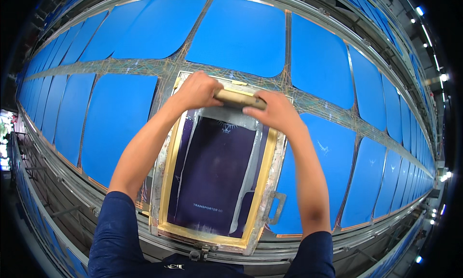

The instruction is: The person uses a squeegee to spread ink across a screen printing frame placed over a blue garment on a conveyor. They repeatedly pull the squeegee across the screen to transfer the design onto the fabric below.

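My left hand (198, 90) and my right hand (276, 112) are closed round the two ends of a squeegee (233, 98) with a rounded tan handle. The squeegee lies across the far end of a printing screen (208, 167) with dark purple mesh. Pale, wet-looking streaks of ink (247, 181) run down both sides of the mesh. A small pale emblem and a line of lettering show in the mesh. Yellow tape (202, 236) lines the inside of the screen's worn metal frame (161, 186). The squeegee's blade edge is mostly hidden.
The screen rests on a long printing table with rows of blue fabric panels (238, 34). Several panels at right carry a small pale print (322, 147). A metal handle (277, 208) juts from the frame's right side. Metal rails (299, 254) run along the table's near edge.
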